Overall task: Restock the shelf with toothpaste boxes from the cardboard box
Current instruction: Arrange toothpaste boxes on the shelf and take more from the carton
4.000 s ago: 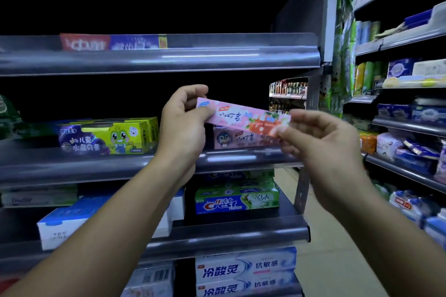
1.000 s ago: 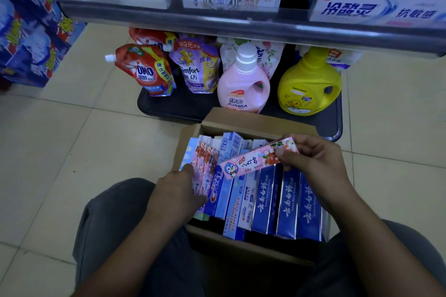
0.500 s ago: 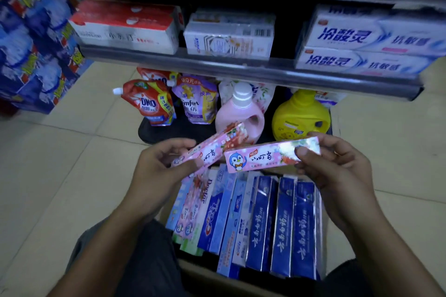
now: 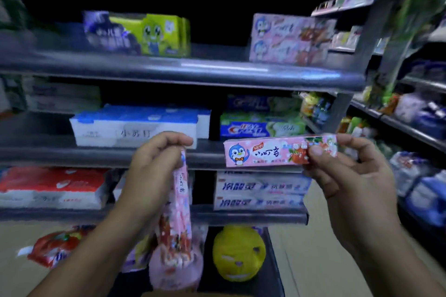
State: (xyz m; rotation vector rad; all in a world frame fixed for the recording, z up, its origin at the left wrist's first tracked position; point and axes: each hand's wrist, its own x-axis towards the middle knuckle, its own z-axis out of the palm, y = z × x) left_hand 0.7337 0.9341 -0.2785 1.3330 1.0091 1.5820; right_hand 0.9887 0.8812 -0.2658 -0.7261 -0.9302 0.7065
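Shelf: stocked tiers, pink stack on top tier, right. I see right hand pinching pink toothpaste box level, at its right end, before middle tier. Left hand: fingers grip second pink box, hanging vertical.

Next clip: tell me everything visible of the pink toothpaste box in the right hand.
The pink toothpaste box is a long slim carton, seemingly card, printed with a blue penguin at its left end, a NEW flash, Chinese lettering and strawberries. It is held nearly level, front face to the camera, before the shelves. Only the right hand touches it, pinching its right end.
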